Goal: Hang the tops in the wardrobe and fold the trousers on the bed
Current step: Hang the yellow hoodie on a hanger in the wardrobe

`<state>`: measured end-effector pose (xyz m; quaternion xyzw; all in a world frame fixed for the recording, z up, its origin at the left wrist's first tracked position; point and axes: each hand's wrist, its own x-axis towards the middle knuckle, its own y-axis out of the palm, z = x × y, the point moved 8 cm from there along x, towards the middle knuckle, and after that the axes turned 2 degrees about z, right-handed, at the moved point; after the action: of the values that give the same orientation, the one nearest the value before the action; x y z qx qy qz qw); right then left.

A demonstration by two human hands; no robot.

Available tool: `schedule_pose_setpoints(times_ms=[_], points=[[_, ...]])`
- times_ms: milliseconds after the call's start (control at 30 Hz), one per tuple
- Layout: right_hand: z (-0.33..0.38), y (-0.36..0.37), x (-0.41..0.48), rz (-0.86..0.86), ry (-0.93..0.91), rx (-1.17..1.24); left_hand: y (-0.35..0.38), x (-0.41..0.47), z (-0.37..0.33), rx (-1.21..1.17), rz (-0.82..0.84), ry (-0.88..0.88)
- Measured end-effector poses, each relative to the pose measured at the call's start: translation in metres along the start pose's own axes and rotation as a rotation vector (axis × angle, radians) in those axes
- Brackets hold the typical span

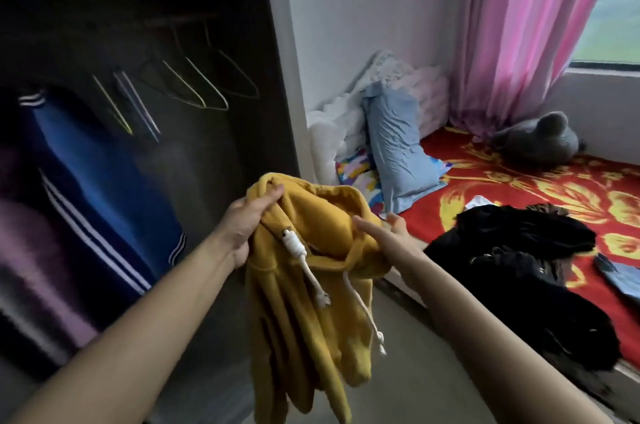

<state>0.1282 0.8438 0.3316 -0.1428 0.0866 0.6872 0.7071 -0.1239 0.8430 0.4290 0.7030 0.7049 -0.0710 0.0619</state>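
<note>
Left hand (247, 222) fingers clutch bunched yellow hoodie (304, 302); right hand (391, 240) fingers partly hidden, hold unclear. Hoodie could slip off the thin hangers (207, 87).

No legible txt or labels anywhere.
</note>
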Motion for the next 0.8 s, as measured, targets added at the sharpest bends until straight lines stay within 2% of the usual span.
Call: schedule_pose_setpoints(times_ms=[67,100,167,267,367,400,500,567,633,700,767,800], points=[[0.031,0.019,0.016,-0.013,-0.174,-0.252,-0.014,-0.002,-0.01,-0.01,-0.027,0.021],[0.041,0.034,0.025,0.041,-0.21,-0.316,-0.022,-0.002,-0.015,-0.013,-0.048,0.048],[0.058,0.065,0.037,0.136,-0.225,-0.356,-0.035,-0.003,-0.025,-0.008,-0.092,0.102],[0.083,0.109,0.045,0.164,-0.291,-0.394,-0.05,-0.007,-0.039,-0.006,-0.106,0.152],[0.091,0.148,0.06,0.29,-0.23,-0.34,-0.068,-0.01,-0.059,-0.03,-0.075,0.221],[0.088,0.161,0.065,0.369,-0.198,-0.39,-0.076,-0.01,-0.066,-0.036,-0.073,0.243],[0.075,0.197,0.072,0.618,-0.177,-0.737,-0.11,0.001,-0.083,-0.102,-0.121,0.283],[0.089,0.205,0.086,0.502,-0.256,-0.858,-0.142,0.012,-0.087,-0.148,-0.193,0.284],[0.137,0.2,0.098,0.196,-0.409,-0.816,-0.182,0.026,-0.084,-0.167,-0.269,0.261],[0.193,0.191,0.095,-0.015,-0.513,-0.499,-0.22,0.042,-0.074,-0.135,-0.304,0.215],[0.242,0.197,0.082,-0.06,-0.614,-0.189,-0.252,0.055,-0.057,-0.003,-0.345,0.142],[0.264,0.205,0.073,-0.066,-0.687,-0.134,-0.268,0.058,-0.05,0.098,-0.409,0.121]])
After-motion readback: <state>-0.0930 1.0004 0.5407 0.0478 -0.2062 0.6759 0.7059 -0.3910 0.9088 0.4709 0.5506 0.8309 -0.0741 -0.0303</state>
